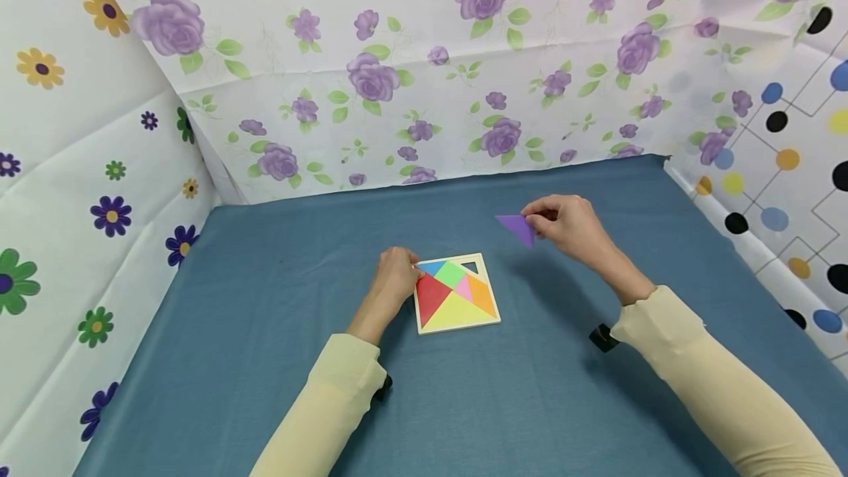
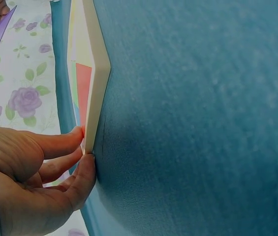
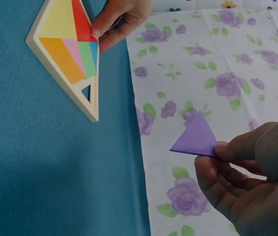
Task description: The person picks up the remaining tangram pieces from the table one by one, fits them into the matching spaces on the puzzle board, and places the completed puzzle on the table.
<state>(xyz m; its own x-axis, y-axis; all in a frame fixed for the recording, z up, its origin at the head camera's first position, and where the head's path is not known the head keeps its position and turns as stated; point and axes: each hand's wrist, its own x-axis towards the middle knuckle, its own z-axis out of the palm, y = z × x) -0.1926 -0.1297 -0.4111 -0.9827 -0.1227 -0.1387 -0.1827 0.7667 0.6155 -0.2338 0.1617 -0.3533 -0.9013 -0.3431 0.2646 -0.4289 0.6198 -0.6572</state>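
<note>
My right hand pinches a purple triangular tangram piece by one corner, above the table and to the right of the puzzle. In the right wrist view the triangle shows flat, held between thumb and fingertips. A square tangram tray with a pale wooden rim holds red, yellow, blue, green, pink and orange pieces. One small triangular gap lies at its top right corner. My left hand pinches the tray's upper left edge; in the left wrist view the thumb presses beside the red piece.
A blue cloth covers the table. Behind it hangs a white sheet with purple roses. More patterned sheets stand on the left and right. Dark wrist devices show under both sleeves.
</note>
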